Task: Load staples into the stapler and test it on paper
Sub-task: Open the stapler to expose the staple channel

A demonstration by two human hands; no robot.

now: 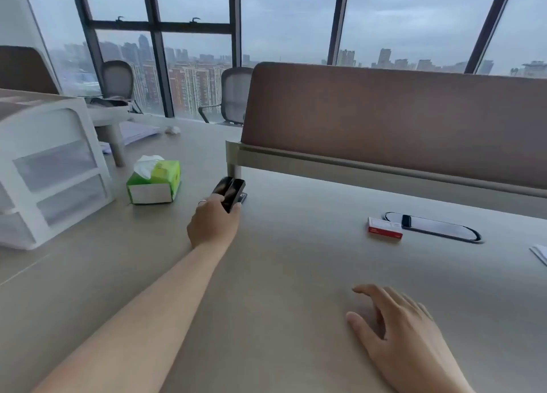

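A black stapler (230,192) stands on the desk (281,274) near the foot of the brown divider. My left hand (213,223) is stretched out to it, fingers wrapped around its near end. A small red and white staple box (384,229) lies on the desk to the right, apart from both hands. My right hand (405,330) rests flat on the desk at the lower right, fingers spread, holding nothing. A corner of white paper (540,253) shows at the right edge.
A green tissue box (154,180) sits left of the stapler. A white drawer unit (50,170) stands at the far left. The brown divider panel (393,126) runs across the back. An oval cable port (433,226) lies behind the staple box.
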